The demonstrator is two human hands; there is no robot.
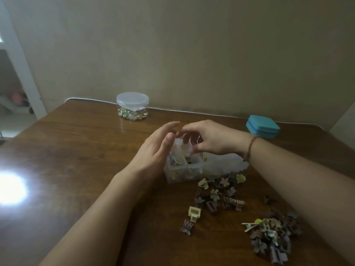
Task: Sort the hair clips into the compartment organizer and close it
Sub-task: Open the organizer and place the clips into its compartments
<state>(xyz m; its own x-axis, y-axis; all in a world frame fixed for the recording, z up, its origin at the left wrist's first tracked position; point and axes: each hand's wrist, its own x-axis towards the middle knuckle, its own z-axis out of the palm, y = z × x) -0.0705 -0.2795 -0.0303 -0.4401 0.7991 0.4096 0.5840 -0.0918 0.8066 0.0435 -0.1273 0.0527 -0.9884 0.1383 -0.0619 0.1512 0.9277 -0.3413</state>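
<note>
A clear plastic compartment organizer stands on the wooden table, its lid lying open to the right. Coloured clips show in its near compartments. My left hand rests flat against the organizer's left side, fingers straight. My right hand hovers over the far compartments with fingers curled downward; whether it holds a clip is hidden. Loose brown and cream hair clips lie scattered in front of the organizer. A denser pile of clips sits at the near right.
A round clear jar with a lid and shiny small items stands at the back of the table. A teal zip case sits at the back right. A wall runs behind the table. Bright glare marks the table's left side.
</note>
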